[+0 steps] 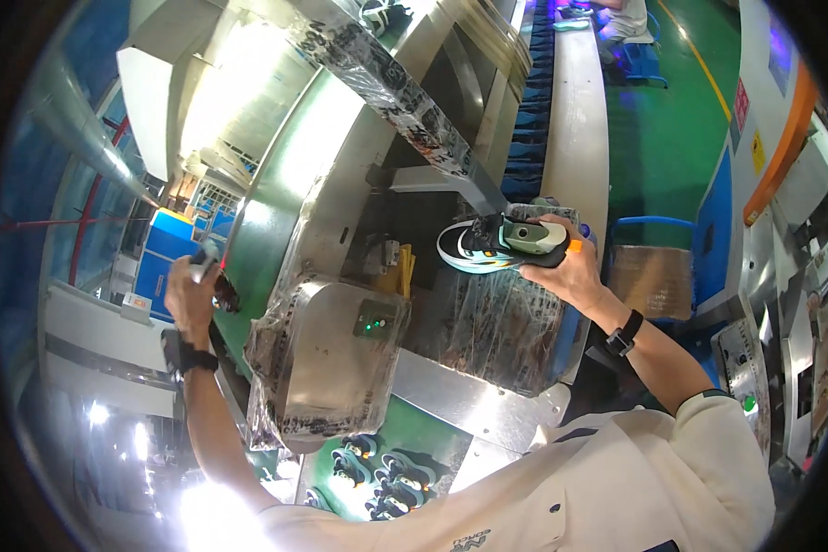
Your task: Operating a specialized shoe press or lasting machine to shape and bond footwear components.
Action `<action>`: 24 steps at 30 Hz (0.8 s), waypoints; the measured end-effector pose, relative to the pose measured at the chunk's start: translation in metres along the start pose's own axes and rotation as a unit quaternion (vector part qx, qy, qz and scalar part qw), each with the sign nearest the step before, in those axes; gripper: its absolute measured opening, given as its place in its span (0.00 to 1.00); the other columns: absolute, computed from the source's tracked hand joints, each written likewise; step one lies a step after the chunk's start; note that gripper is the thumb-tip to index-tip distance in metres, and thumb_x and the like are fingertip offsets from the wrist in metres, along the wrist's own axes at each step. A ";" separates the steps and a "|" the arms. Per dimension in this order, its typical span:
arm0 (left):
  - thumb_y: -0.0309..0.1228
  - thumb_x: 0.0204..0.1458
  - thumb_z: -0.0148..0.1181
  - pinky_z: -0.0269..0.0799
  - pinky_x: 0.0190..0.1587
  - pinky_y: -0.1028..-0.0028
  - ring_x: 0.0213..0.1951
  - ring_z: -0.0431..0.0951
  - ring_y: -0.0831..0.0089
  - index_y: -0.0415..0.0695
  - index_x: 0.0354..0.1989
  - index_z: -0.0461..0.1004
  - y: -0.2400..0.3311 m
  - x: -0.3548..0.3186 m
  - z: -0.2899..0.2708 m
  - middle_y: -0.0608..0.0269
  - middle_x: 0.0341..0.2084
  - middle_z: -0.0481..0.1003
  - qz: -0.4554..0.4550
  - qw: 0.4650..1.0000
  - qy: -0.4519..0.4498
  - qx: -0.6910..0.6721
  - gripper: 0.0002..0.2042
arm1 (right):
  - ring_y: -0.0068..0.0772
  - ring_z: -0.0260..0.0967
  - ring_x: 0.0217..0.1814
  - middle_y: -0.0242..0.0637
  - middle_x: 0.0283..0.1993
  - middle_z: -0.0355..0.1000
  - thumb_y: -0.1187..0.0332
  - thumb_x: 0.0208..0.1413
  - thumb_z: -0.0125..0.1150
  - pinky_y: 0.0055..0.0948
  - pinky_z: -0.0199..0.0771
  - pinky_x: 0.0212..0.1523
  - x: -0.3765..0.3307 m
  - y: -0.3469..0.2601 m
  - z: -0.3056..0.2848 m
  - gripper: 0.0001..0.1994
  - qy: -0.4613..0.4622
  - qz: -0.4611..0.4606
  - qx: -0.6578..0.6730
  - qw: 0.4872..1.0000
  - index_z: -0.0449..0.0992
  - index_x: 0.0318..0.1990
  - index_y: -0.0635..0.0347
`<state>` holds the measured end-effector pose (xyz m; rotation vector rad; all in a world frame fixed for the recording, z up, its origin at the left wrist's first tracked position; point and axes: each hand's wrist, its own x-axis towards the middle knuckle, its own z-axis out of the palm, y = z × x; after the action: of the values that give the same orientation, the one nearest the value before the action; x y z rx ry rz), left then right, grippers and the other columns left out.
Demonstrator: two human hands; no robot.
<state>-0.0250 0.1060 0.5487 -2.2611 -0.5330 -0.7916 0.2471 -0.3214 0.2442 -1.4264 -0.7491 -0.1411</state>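
Note:
My right hand [570,262] is closed around the heel end of a sneaker [474,247] in white, black and pale green, with an orange tab at its back. The sneaker is held over a plastic-wrapped machine block [501,322], its toe pointing left, beside the lower end of a slanting wrapped beam [396,97]. Far to the left, my left hand [191,299] is raised above the edge of a green conveyor belt [281,198]. Its fingers are curled about a small grey and dark thing [208,261], too blurred to name.
A wrapped metal control box [336,359] with green lights stands between my arms. Several sneakers [386,478] sit below it near my body. A blue-framed chair [653,276] is at the right, and another person [624,20] sits at the far end of the line.

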 end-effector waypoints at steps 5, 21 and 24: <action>0.50 0.50 0.68 0.75 0.41 0.69 0.35 0.80 0.67 0.36 0.41 0.80 0.021 0.008 -0.121 0.52 0.34 0.81 -0.291 0.932 0.109 -0.188 0.26 | 0.42 0.74 0.54 0.45 0.51 0.74 0.64 0.38 0.77 0.35 0.72 0.57 -0.005 -0.015 -0.017 0.36 -0.065 0.032 -0.028 0.997 0.68 0.57 0.60; 0.39 0.61 0.57 0.77 0.30 0.75 0.32 0.80 0.73 0.32 0.48 0.73 0.365 -0.163 -0.040 0.61 0.33 0.78 -0.457 0.489 -0.195 -0.717 0.19 | 0.46 0.71 0.58 0.47 0.55 0.72 0.72 0.35 0.76 0.36 0.69 0.61 -0.078 -0.069 -0.030 0.36 -0.135 0.107 0.125 0.977 0.68 0.57 0.63; 0.40 0.60 0.58 0.76 0.46 0.68 0.55 0.73 0.55 0.30 0.59 0.65 0.366 -0.175 -0.046 0.41 0.57 0.68 -0.244 0.796 -0.139 -0.536 0.26 | 0.45 0.71 0.58 0.50 0.54 0.72 0.69 0.37 0.75 0.36 0.71 0.59 -0.063 -0.075 -0.032 0.35 -0.174 0.049 -0.020 0.983 0.68 0.57 0.65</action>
<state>0.0335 -0.2049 0.2913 -3.3932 -1.0172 -1.2283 0.1720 -0.3854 0.2736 -1.5436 -0.9640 0.1751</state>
